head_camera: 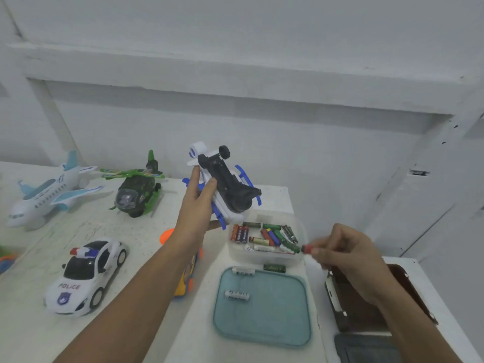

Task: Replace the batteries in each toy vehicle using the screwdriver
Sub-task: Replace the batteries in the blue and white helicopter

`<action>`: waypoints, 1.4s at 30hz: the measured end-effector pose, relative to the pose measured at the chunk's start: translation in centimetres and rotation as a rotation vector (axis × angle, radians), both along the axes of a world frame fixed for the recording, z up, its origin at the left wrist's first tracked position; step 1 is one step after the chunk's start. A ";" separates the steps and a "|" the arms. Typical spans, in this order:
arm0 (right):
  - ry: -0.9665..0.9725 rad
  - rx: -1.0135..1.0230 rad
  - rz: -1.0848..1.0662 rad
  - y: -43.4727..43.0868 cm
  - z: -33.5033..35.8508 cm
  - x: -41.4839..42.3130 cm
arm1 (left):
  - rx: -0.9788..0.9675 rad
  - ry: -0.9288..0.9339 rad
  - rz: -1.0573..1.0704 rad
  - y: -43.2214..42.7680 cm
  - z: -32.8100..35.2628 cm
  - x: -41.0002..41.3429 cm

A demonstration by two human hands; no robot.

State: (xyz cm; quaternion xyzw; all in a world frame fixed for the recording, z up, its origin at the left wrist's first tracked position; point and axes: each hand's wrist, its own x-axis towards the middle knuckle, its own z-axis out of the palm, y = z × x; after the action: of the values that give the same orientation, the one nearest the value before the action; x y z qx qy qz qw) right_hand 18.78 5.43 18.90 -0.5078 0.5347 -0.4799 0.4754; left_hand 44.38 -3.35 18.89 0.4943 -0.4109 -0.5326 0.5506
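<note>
White desk [39, 323] under a white wall: the left hand [195, 205] grips an upturned helicopter [227, 184] above the battery box [298, 260]. The right hand [348, 252] pinches a red-and-black piece [306, 248] (screwdriver or battery, cannot tell) at the box's right edge.

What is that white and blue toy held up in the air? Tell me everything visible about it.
The white and blue toy looks like a plastic vehicle: white body, blue pieces sticking out on both sides, a black underside with black wheels. It is flipped belly up and tilted, in the air near the clear battery box. Only the left hand touches it, gripping its side. Its battery cover cannot be made out.
</note>
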 end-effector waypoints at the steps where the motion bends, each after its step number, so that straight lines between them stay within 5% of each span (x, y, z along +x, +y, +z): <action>1: 0.030 0.028 0.044 1.0 -0.5 0.5 | 0.005 0.023 -0.016 0.2 -0.1 0.3; 8: 0.506 0.077 0.252 6.5 -5.1 6.0 | 0.021 0.057 -0.142 1.5 -0.1 1.8; 14: 0.842 -0.173 0.282 8.2 -9.1 9.1 | 0.026 0.078 -0.222 2.1 -0.2 3.0; 22: 1.013 -0.316 0.300 9.5 -9.9 10.4 | 0.023 0.084 -0.302 2.9 -0.2 4.3; 36: 0.899 -0.190 0.080 5.8 -8.5 11.0 | -0.006 0.079 -0.360 4.0 -0.4 5.1; 42: 1.093 -0.170 0.314 1.9 -8.6 13.4 | -0.011 0.050 -0.351 4.3 -0.4 4.9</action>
State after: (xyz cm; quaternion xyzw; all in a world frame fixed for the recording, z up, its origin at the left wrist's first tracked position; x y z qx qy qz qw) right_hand 32.15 7.36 10.34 -0.7919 0.5805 -0.1126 0.1528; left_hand 49.27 0.97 18.44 0.3986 -0.4799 -0.6305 0.4619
